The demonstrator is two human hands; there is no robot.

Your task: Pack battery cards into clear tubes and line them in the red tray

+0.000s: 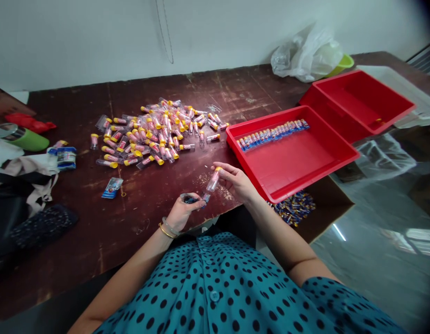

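Note:
My right hand (237, 183) pinches a small clear tube (212, 182) by its yellow cap, tilted over the near edge of the table. My left hand (183, 212) is closed on a small bluish piece (205, 198) at the tube's lower end, held between thumb and finger. Dark thin material (189, 198) also shows inside the curl of that hand; its kind cannot be made out. Beyond both hands lies a heap of similar clear tubes (155, 132) with yellow caps and pink markings. A row of tubes with blue lower parts (272, 134) lies in a red tray (298, 169).
Another red bin (361, 99) stands behind the tray, near a plastic bag (308, 58). Below the tray, a cardboard box (328, 208) holds many blue-and-yellow pieces. On the left are a green cup (32, 140), a blue packet (112, 188) and a dark bag (9, 204).

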